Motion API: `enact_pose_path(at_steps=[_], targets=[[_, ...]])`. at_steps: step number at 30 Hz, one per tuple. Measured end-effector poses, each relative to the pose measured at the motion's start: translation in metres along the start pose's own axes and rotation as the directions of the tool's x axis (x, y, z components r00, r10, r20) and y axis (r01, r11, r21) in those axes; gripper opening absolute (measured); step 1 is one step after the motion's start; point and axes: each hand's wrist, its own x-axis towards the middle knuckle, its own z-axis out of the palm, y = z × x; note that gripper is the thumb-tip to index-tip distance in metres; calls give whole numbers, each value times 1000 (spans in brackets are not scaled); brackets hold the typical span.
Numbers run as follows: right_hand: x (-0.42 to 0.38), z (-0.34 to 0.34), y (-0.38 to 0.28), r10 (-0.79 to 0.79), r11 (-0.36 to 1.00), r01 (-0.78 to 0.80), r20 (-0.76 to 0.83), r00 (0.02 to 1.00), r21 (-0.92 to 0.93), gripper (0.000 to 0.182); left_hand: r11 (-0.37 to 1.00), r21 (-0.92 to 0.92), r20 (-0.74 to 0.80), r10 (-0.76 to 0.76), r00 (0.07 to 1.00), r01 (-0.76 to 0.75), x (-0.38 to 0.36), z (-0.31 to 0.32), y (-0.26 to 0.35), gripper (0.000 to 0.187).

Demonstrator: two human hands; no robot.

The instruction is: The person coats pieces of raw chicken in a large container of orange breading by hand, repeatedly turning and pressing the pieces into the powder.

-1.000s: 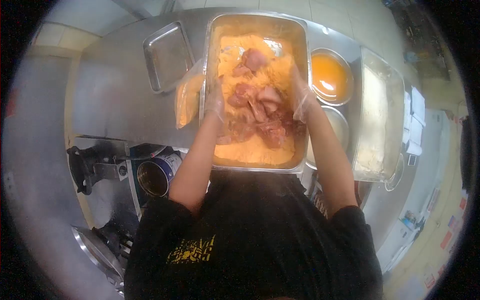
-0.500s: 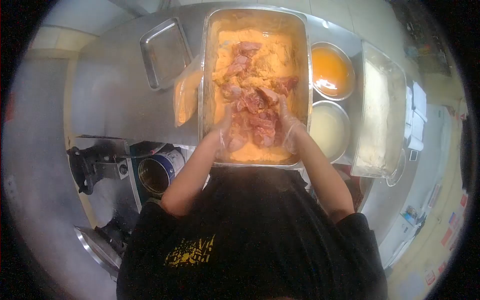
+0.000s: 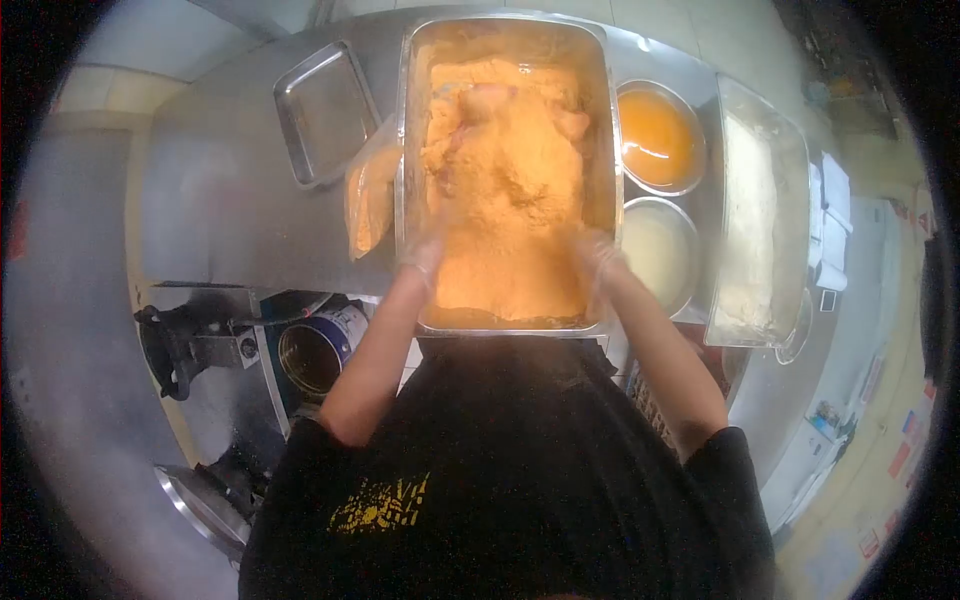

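A deep metal tray (image 3: 404,200) holds orange breading powder (image 3: 510,270) heaped over raw meat pieces (image 3: 490,98), and only a few bits of meat poke out near the far end. My left hand (image 3: 430,250), in a clear plastic glove, is at the powder's left edge inside the tray. On the opposite side my gloved right hand (image 3: 598,255) is beside the tray's right wall. Both hands are smeared by motion and partly lost against the powder, so their fingers cannot be made out.
Right of the tray stand a bowl of orange liquid (image 3: 658,138), a bowl of pale liquid (image 3: 656,255) and a long clear bin with white powder (image 3: 750,215). To the left are a bag of orange powder (image 3: 372,200) and a shallow metal tray (image 3: 328,115). An open can (image 3: 320,350) sits below the counter.
Half a second ago both hands were around the bare red meat in the middle. Now orange powder covers most of it, and my hands have moved apart toward the tray's sides.
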Motion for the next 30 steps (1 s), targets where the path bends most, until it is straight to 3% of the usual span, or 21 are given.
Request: enact_pose_path(at_steps=[1,3,4,5,7,9,12,14,16,17,20,23,24,26,28,30], targets=[[0,3,9,57,917,-42,27,998,-397,84,983,174,-105,-49,993,67,5,4,-24,105],[-1,30,26,62,888,-110,-122,991,-447,84,843,483,-319,-84,944,238,14,18,-65,106],[-2,39,31,60,872,-147,-196,979,-467,85,888,321,-283,-242,928,330,19,22,-77,108],[0,40,33,124,917,-181,-176,977,-355,85,893,157,-220,-384,897,421,26,23,-85,110],[9,37,31,236,961,-250,-115,965,-122,86,845,-35,-101,-534,839,534,22,37,-70,114],[22,38,31,281,956,-276,-48,958,95,82,817,-90,-38,-575,818,570,13,51,-42,118],[69,54,72,267,888,-260,36,963,378,72,716,-497,333,-364,870,490,26,53,-59,121],[86,60,86,246,795,-255,92,965,551,65,654,-576,376,-319,870,489,20,58,-50,120],[31,56,34,201,548,-322,252,947,772,65,585,-647,417,-266,869,490,7,67,-32,119],[11,53,11,154,403,-358,323,934,842,65,547,-680,435,-234,870,487,3,71,-19,118],[22,43,11,-84,207,-310,332,939,928,61,407,-814,444,-27,895,416,-8,68,22,114],[-11,13,-55,-175,220,-165,205,963,961,51,280,-871,451,129,883,404,0,48,44,108],[-12,2,-71,-196,306,-151,217,956,940,50,249,-878,456,171,873,409,9,42,54,105],[1,-16,-100,-245,467,-109,247,937,877,49,375,-875,402,207,892,307,17,36,88,90],[30,-23,-120,-134,803,-45,253,958,594,49,549,-816,342,206,917,181,29,29,122,81],[64,-32,-140,-90,986,64,165,982,154,50,741,-670,257,180,950,41,44,23,153,83]])
